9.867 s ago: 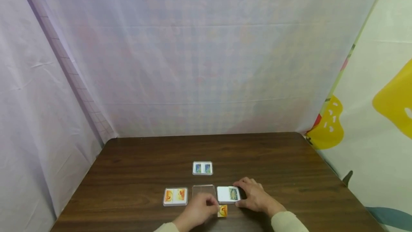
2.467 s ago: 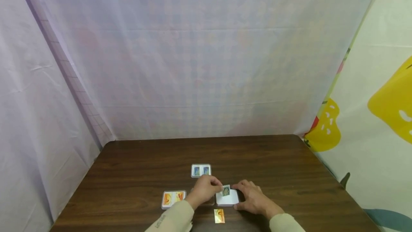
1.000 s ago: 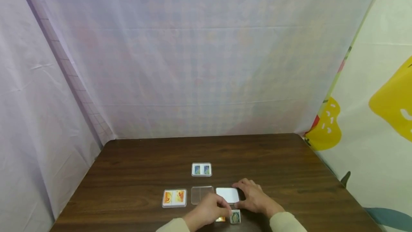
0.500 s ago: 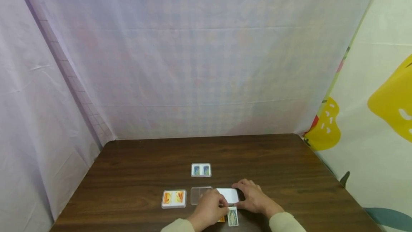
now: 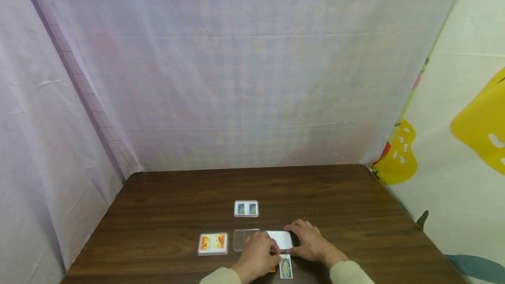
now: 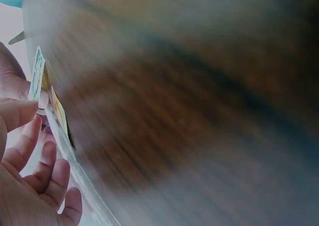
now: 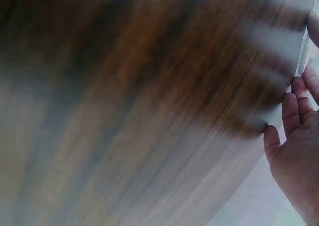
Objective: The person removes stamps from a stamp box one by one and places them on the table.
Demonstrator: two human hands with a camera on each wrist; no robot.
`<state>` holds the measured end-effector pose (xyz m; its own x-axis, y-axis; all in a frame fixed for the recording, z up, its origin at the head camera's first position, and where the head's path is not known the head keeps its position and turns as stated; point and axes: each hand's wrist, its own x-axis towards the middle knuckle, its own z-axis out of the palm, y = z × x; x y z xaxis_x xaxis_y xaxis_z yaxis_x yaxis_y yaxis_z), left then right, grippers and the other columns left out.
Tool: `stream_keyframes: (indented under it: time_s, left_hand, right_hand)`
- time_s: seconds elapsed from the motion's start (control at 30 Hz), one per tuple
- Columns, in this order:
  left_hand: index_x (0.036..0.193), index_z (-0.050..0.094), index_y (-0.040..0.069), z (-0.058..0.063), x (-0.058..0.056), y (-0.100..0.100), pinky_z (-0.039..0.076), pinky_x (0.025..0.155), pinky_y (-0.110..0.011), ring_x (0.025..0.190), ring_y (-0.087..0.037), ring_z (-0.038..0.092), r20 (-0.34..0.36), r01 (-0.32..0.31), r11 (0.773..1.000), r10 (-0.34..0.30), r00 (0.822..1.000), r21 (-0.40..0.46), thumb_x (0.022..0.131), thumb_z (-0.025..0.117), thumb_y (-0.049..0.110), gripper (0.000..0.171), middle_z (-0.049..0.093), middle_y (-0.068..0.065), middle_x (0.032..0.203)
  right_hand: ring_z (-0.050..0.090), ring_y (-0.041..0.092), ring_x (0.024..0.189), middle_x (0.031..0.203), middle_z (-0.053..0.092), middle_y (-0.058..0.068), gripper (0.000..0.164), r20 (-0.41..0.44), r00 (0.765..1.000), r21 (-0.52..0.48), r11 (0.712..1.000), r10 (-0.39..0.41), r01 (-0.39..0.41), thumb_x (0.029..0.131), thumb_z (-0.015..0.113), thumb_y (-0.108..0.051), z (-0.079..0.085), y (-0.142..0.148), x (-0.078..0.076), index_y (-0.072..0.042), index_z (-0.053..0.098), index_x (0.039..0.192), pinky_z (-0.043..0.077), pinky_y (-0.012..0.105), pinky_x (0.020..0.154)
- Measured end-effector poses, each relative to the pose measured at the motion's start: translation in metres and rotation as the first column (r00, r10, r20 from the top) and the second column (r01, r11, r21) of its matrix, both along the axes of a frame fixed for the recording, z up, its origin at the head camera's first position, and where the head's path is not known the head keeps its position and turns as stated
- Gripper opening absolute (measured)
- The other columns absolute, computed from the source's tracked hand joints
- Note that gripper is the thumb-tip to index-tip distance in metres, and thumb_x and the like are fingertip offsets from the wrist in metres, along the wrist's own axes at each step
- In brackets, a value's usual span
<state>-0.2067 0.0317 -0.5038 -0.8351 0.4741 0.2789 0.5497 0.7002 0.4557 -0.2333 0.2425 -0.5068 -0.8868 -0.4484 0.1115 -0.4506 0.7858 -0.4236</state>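
My left hand (image 5: 256,255) pinches a small green stamp (image 5: 286,267) by its edge, between thumb and index finger. In the left wrist view the stamp (image 6: 37,75) stands up from the fingertips, while the other fingers stay loosely bent. An orange stamp (image 5: 272,269) lies on the table just beside it, partly covered by this hand. My right hand (image 5: 309,240) grips the right end of a flat case with a white insert (image 5: 282,239), thumb at the near edge and index finger at the far one. The left hand hides the case's left part.
An empty clear lid (image 5: 240,240) lies left of the white case. Farther left is a case with two orange stamps (image 5: 213,243). Behind stands a case with two blue stamps (image 5: 246,208). The brown table (image 5: 158,196) ends at a hanging cloth (image 5: 252,100).
The left hand has set the orange stamp on the table, lifted the green stamp off the white insert and brought it nearer, right of the orange one. The right hand has stayed at the case.
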Motion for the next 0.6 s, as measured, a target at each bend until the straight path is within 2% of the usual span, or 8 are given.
stream_keyframes:
  time_s: [0.23,0.37,0.6]
  left_hand:
    - [0.075,0.072,0.024,0.001,-0.002,-0.005,0.039,0.073,-0.034,0.078,-0.005,0.049,0.007,0.012,1.0,-0.012,1.0,0.01,0.074,0.078,0.026,0.007,0.053,0.015,0.075]
    - [0.076,0.072,0.024,0.006,-0.002,-0.009,0.037,0.071,-0.032,0.075,-0.003,0.047,-0.005,0.016,1.0,-0.016,1.0,0.023,0.074,0.077,0.026,0.006,0.053,0.014,0.075]
    - [0.079,0.073,0.023,0.015,-0.004,-0.015,0.038,0.072,-0.03,0.077,-0.004,0.047,0.031,0.031,0.999,-0.032,0.999,0.028,0.075,0.079,0.03,0.009,0.056,0.012,0.08]
  right_hand:
    - [0.052,0.035,0.107,0.114,0.056,0.006,0.059,0.026,1.0,-0.004,1.0,-0.005,0.005,0.072,0.084,-0.032,0.002,0.0,0.0,-0.007,0.064,0.121,0.039,0.061,0.087]
    - [0.052,0.034,0.107,0.114,0.056,0.006,0.059,0.03,0.999,0.004,1.0,-0.012,0.012,0.072,0.085,-0.032,0.002,-0.001,-0.001,-0.006,0.064,0.12,0.04,0.06,0.086]
    - [0.053,0.035,0.104,0.111,0.057,0.008,0.062,-0.011,1.0,0.021,1.0,0.006,-0.006,0.07,0.085,-0.031,0.002,-0.001,-0.001,-0.002,0.064,0.121,0.043,0.058,0.082]
